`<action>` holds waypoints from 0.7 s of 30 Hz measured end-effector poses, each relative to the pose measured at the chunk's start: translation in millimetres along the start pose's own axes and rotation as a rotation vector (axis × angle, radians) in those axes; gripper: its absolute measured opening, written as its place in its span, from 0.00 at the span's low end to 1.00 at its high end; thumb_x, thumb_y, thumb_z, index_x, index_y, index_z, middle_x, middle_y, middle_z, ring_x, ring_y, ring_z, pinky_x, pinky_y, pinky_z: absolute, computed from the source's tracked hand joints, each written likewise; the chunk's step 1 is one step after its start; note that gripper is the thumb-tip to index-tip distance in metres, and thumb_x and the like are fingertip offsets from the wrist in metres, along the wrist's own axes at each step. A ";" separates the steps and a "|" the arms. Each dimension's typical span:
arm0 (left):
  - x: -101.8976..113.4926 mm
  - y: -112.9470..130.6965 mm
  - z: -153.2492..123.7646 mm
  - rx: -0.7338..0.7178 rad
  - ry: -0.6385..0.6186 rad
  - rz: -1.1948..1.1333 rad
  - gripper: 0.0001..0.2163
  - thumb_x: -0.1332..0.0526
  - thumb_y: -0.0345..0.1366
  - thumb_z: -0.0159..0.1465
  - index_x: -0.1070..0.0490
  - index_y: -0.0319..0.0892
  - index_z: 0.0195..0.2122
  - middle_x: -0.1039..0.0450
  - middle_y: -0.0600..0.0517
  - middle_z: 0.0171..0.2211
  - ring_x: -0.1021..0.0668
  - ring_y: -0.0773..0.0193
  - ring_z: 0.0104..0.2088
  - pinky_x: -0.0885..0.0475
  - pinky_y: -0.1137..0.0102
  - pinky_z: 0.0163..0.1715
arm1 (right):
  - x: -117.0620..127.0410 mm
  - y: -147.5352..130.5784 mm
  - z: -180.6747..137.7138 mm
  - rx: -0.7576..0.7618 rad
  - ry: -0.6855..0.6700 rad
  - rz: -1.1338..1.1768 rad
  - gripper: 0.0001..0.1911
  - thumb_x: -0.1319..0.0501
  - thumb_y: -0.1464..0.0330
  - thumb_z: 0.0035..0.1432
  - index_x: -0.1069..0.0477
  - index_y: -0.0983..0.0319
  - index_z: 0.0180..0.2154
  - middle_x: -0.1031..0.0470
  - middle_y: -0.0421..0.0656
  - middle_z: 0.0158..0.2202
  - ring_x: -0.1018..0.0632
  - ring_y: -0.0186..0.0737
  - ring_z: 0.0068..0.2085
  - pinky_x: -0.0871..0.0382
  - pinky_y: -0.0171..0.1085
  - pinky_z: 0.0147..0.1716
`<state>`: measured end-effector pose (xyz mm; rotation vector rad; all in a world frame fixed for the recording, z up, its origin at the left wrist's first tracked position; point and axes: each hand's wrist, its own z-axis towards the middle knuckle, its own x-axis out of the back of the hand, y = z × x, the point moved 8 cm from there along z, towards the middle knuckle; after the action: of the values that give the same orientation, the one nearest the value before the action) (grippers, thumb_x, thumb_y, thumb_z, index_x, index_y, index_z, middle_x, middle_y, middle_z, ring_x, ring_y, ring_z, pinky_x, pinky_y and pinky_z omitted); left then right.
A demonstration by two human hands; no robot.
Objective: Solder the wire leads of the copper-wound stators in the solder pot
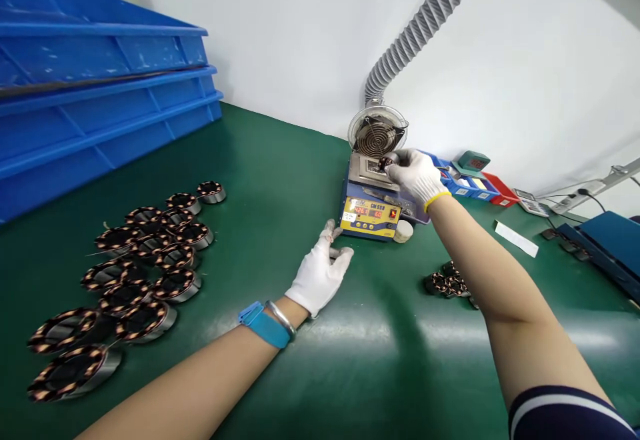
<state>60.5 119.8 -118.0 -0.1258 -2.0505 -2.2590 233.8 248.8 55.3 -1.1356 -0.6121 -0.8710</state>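
Note:
My right hand [413,172], in a white glove with a yellow cuff, is closed on a small copper-wound motor stator [387,162]. It holds the stator over the metal top of a solder pot [371,219], whose yellow front panel has a lit red display. My left hand [324,270], also gloved, is close to the table left of the pot's front corner. Its thumb and fingers are apart, with nothing seen between them. Several wound stators [174,283] lie in rows at the left. A small group of stators [449,281] sits by my right forearm.
Stacked blue crates [110,107] stand at the back left. Behind the pot, a round fan [379,135] joins a grey duct hose [425,27]. Blue and red bins [500,190], a paper strip [517,238] and a blue box [607,247] are at the right of the green table [280,160].

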 end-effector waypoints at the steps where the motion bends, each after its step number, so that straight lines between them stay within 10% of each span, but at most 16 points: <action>1: -0.4 0.5 -0.1 0.006 -0.003 0.009 0.36 0.41 0.43 0.62 0.53 0.40 0.68 0.36 0.39 0.61 0.23 0.67 0.34 0.28 0.70 0.41 | 3.5 3.1 12.5 0.009 0.029 -0.064 0.16 0.37 0.64 0.51 0.24 0.61 0.43 0.21 0.42 0.37 0.21 0.43 0.38 0.27 0.41 0.43; 21: -2.6 2.1 -0.9 0.014 -0.033 0.109 0.30 0.41 0.42 0.62 0.44 0.42 0.64 0.31 0.43 0.57 0.22 0.65 0.36 0.27 0.69 0.40 | -13.3 12.2 49.7 0.068 0.074 -0.298 0.20 0.42 0.60 0.56 0.26 0.60 0.48 0.22 0.48 0.44 0.23 0.52 0.46 0.29 0.46 0.46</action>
<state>63.4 118.8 -116.3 -0.2686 -2.0218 -2.1922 237.3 301.5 54.5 -0.9600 -0.7560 -1.1333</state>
